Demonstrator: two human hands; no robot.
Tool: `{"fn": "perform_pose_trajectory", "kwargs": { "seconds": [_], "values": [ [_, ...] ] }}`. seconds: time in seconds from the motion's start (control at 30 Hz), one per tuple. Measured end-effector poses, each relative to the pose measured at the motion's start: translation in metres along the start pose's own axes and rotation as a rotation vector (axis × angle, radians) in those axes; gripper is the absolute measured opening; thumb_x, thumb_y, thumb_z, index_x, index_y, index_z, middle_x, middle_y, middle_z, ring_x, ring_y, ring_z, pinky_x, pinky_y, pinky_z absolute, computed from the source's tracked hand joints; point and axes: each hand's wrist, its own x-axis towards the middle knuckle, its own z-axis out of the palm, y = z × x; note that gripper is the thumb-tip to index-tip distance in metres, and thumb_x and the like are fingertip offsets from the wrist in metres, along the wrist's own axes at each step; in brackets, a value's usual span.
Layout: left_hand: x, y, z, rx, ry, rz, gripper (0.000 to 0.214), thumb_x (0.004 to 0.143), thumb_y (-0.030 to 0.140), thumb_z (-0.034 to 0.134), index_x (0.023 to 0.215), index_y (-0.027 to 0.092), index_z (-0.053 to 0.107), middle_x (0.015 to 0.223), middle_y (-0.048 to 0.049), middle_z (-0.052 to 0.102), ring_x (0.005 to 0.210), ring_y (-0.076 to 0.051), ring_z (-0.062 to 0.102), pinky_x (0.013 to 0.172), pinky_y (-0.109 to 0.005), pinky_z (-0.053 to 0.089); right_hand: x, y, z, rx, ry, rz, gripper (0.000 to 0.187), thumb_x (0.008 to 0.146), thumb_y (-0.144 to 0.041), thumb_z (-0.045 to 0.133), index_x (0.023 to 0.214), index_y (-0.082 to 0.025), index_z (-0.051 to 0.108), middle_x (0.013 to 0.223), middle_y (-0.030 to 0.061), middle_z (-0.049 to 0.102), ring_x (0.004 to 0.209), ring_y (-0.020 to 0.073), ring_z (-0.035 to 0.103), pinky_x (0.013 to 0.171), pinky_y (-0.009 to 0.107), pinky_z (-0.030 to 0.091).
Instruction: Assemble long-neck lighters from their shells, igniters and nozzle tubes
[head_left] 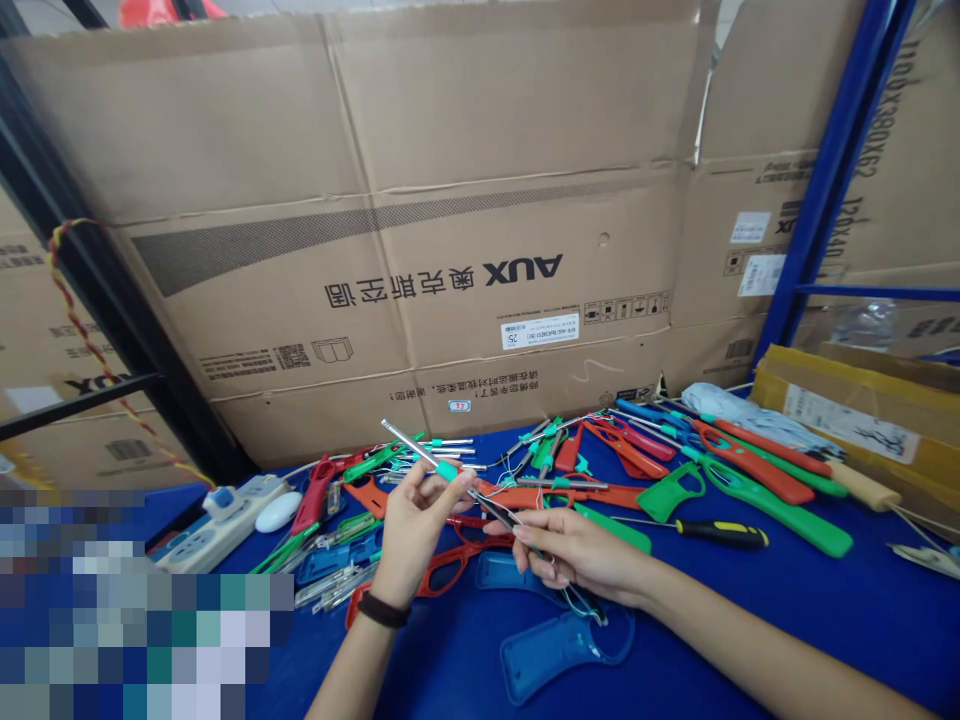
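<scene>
My left hand (424, 525) is closed on a thin metal tube (409, 442) with a teal collar, tilted up to the left. My right hand (574, 550) is closed around a slim dark tool (501, 514), whose tip reaches the lower end of the tube by my left fingertips. I cannot make out its exact kind. Thin pale wires (577, 602) hang below my right hand. Under it lies a translucent blue plastic casing half (536, 655) with a looped end. Red casing parts (450, 568) lie behind my left wrist.
Red, green and blue casings and metal tubes are heaped behind my hands. A black-and-yellow screwdriver (721, 534) and green casing (795, 515) lie right. A power strip (225, 525) and white oval object (277, 512) sit left. Cardboard (450, 120) stands behind; a yellow-taped box (780, 375) is right.
</scene>
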Motion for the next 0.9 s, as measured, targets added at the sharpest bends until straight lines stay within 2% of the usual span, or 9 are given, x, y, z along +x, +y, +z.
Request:
{"fn": "perform_pose_trajectory", "kwargs": {
  "seconds": [0.1, 0.2, 0.4, 0.53, 0.6, 0.77, 0.83, 0.9],
  "values": [
    [0.000, 0.000, 0.000, 0.011, 0.037, -0.007, 0.042, 0.059, 0.038, 0.082, 0.088, 0.015, 0.062, 0.065, 0.0020, 0.070, 0.064, -0.016, 0.071, 0.057, -0.020, 0.058, -0.001, -0.002, 0.001, -0.037, 0.008, -0.005, 0.031, 0.084, -0.042, 0.062, 0.085, -0.012, 0.068, 0.063, -0.0024, 0.053, 0.044, 0.0029, 0.035, 0.041, 0.019, 0.024],
    [-0.001, 0.001, 0.000, 0.013, 0.047, -0.013, 0.043, 0.061, 0.040, 0.080, 0.091, 0.014, 0.063, 0.069, -0.0004, 0.072, 0.068, -0.017, 0.071, 0.060, -0.022, 0.058, -0.002, -0.005, 0.002, -0.080, 0.016, -0.010, 0.034, 0.085, -0.044, 0.060, 0.075, -0.012, 0.066, 0.056, -0.0042, 0.049, 0.042, 0.0033, 0.035, 0.040, 0.019, 0.023],
    [-0.003, 0.002, -0.001, -0.040, -0.042, -0.045, 0.048, 0.068, 0.039, 0.076, 0.105, 0.013, 0.062, 0.085, -0.0071, 0.075, 0.083, -0.020, 0.071, 0.071, -0.024, 0.057, -0.001, -0.001, -0.001, -0.128, 0.071, -0.013, 0.036, 0.084, -0.047, 0.060, 0.088, -0.012, 0.067, 0.063, -0.0024, 0.054, 0.042, 0.0025, 0.037, 0.040, 0.018, 0.026],
    [-0.002, -0.002, -0.001, -0.037, -0.041, -0.051, 0.049, 0.068, 0.041, 0.075, 0.106, 0.013, 0.062, 0.087, -0.0081, 0.075, 0.086, -0.021, 0.071, 0.073, -0.027, 0.057, 0.001, 0.003, -0.003, -0.155, 0.088, -0.021, 0.041, 0.083, -0.051, 0.059, 0.093, -0.012, 0.067, 0.066, -0.0013, 0.056, 0.042, 0.0031, 0.039, 0.041, 0.018, 0.028],
    [0.000, -0.004, 0.000, 0.000, -0.041, -0.064, 0.049, 0.065, 0.042, 0.077, 0.102, 0.013, 0.063, 0.081, -0.0070, 0.076, 0.080, -0.022, 0.072, 0.070, -0.028, 0.058, 0.001, 0.003, -0.003, -0.189, 0.089, -0.037, 0.042, 0.083, -0.052, 0.057, 0.092, -0.012, 0.066, 0.064, -0.0018, 0.056, 0.042, 0.0035, 0.039, 0.041, 0.018, 0.029],
    [0.002, -0.012, 0.002, 0.064, -0.064, -0.111, 0.042, 0.056, 0.042, 0.083, 0.078, 0.014, 0.062, 0.063, -0.0034, 0.074, 0.062, -0.021, 0.073, 0.060, -0.027, 0.060, 0.001, 0.000, 0.000, -0.320, 0.104, -0.076, 0.045, 0.084, -0.056, 0.052, 0.073, -0.014, 0.061, 0.051, -0.0052, 0.049, 0.039, 0.0047, 0.037, 0.042, 0.020, 0.029],
    [0.001, -0.015, 0.004, 0.080, -0.079, -0.136, 0.040, 0.056, 0.041, 0.083, 0.075, 0.015, 0.060, 0.059, -0.0026, 0.072, 0.058, -0.021, 0.072, 0.058, -0.027, 0.060, 0.002, 0.002, 0.001, -0.339, 0.127, -0.092, 0.045, 0.083, -0.058, 0.052, 0.080, -0.014, 0.061, 0.056, -0.0036, 0.053, 0.041, 0.0048, 0.036, 0.042, 0.020, 0.028],
    [0.000, -0.017, 0.006, 0.088, -0.094, -0.168, 0.041, 0.053, 0.039, 0.085, 0.073, 0.014, 0.060, 0.056, -0.0027, 0.072, 0.055, -0.021, 0.072, 0.056, -0.027, 0.060, 0.004, 0.005, -0.001, -0.317, 0.141, -0.103, 0.047, 0.082, -0.057, 0.055, 0.098, -0.013, 0.060, 0.065, -0.0010, 0.060, 0.043, 0.0050, 0.036, 0.041, 0.020, 0.026]
  ]
}}
